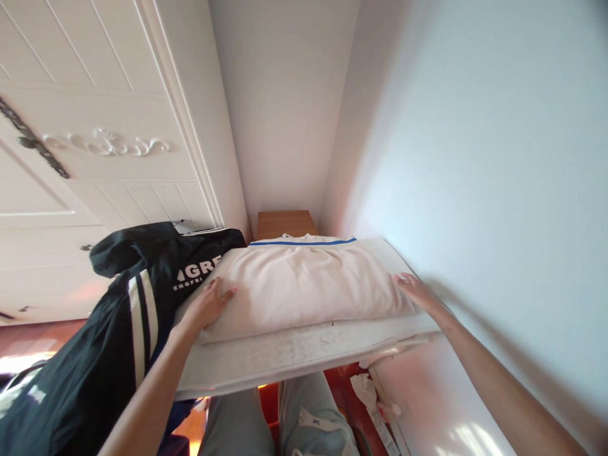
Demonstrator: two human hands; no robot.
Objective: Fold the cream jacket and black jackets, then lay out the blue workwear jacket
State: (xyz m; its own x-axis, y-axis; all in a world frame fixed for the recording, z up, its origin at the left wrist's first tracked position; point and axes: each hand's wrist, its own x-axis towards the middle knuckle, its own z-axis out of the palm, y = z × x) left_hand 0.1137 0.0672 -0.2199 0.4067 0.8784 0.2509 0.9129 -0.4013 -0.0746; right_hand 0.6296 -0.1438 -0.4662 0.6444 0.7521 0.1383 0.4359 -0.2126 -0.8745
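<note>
A folded white garment (304, 285) with a blue stripe along its far edge lies flat on a white padded board (266, 361). Its cloth shows soft wrinkles, mostly near the stripe. My left hand (216, 301) rests on the garment's left side, fingers stretched out and thumb apart. On the opposite side, my right hand (412, 288) touches the garment's right edge with its fingers extended. Neither hand grips the cloth. Small dark marks show on the board's near strip.
A black jacket (114, 316) with white stripes and lettering hangs at the left, close to the board. Behind it stands a white wardrobe (118, 114). A pale wall (498, 158) borders the right side. A brown wooden piece (285, 221) stands beyond the board.
</note>
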